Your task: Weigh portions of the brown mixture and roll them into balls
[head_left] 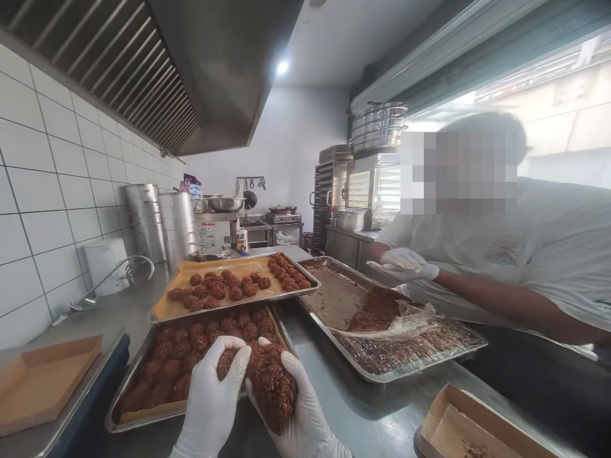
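Note:
My right hand, in a white glove, cups a large lump of dark brown, grainy dough, with the thumb on its right side. Beside it my gloved left hand curls thumb and fingers round a small brown ball. Both hands are over the front edge of a lower metal tray packed with brown balls. Overlapping its far side is an upper tray lined with yellowish paper, holding several smaller groups of similar balls.
A large tray to the right holds brown mixture partly under plastic film. Across the counter, a co-worker in a pale shirt holds out gloved hands. Cardboard boxes stand at left and front right. Steel pots line the tiled wall.

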A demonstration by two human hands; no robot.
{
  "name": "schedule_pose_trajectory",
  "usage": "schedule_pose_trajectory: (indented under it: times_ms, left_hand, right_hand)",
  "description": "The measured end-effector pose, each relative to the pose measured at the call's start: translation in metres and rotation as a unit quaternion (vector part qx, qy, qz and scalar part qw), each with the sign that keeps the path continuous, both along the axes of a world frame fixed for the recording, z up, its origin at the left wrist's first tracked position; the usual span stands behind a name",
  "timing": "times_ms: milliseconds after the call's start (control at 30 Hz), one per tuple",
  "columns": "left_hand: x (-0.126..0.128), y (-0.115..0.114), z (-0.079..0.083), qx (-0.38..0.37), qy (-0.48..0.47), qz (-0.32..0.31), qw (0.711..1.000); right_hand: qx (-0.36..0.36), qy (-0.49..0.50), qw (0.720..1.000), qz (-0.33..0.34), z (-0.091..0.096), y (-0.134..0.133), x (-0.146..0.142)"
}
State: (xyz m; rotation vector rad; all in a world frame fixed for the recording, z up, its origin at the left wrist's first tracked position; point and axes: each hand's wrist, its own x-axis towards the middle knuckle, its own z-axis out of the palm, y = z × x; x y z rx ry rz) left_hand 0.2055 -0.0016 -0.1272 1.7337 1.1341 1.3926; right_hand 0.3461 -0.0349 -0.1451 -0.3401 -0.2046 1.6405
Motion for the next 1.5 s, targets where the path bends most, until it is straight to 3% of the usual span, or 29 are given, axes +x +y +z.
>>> schedule_pose_trajectory:
  times_ms: [133, 200, 300, 400, 600, 767, 867, 1000, 1133, 1200, 1267, 1333, 1400, 1500]
  left_hand:
    - [0.000, 0.004, 0.003, -0.049, -0.077, -0.037, 0.995]
    - [0.002, 0.004, 0.004, -0.106, -0.151, -0.081, 0.979]
    - [0.005, 0.002, 0.002, -0.208, -0.298, -0.129, 0.923]
    - [0.007, 0.001, 0.001, -0.263, -0.389, -0.110, 0.876]
    - [-0.003, 0.015, -0.002, -0.279, -0.476, -0.080, 0.830]
    - [-0.010, 0.013, 0.002, -0.246, -0.512, -0.156, 0.808]
    - [-0.009, 0.008, 0.006, -0.241, -0.485, -0.186, 0.820]
    - [-0.008, 0.005, 0.014, -0.240, -0.444, -0.151, 0.850]
    - [-0.023, -0.001, 0.035, -0.185, -0.458, -0.165, 0.854]
    - [-0.043, -0.004, 0.050, -0.134, -0.438, -0.147, 0.877]
    - [-0.073, -0.005, 0.066, -0.065, -0.333, -0.068, 0.938]
    - [-0.114, -0.003, 0.081, -0.002, -0.129, 0.080, 0.988]
    - [-0.159, 0.002, 0.094, 0.031, 0.053, 0.213, 0.975]
    - [-0.221, 0.008, 0.109, 0.013, 0.175, 0.267, 0.948]
  right_hand:
    - [-0.016, 0.000, 1.000, -0.003, 0.008, 0.000, 0.007]
    - [-0.012, 0.009, 1.000, 0.001, 0.013, -0.002, 0.009]
    - [-0.010, 0.022, 1.000, 0.009, 0.018, -0.004, 0.009]
    - [-0.019, 0.035, 0.999, 0.011, 0.020, -0.006, 0.010]
    - [-0.053, 0.077, 0.995, -0.032, 0.026, -0.003, 0.023]
    - [-0.056, 0.064, 0.995, -0.048, 0.029, -0.001, 0.022]
    - [-0.051, 0.044, 0.996, -0.057, 0.026, 0.000, 0.016]
    - [-0.044, 0.033, 0.998, -0.039, 0.025, 0.000, 0.013]
    - [-0.052, 0.012, 0.997, -0.050, 0.027, -0.001, 0.014]
    - [-0.062, 0.002, 0.997, -0.050, 0.028, 0.002, 0.014]
    - [-0.074, -0.004, 0.996, -0.042, 0.028, 0.005, 0.014]
    - [-0.079, -0.010, 0.996, -0.032, 0.028, 0.007, 0.013]
    - [-0.078, -0.018, 0.997, -0.023, 0.027, 0.008, 0.011]
    - [-0.073, -0.030, 0.997, -0.016, 0.028, 0.006, 0.008]
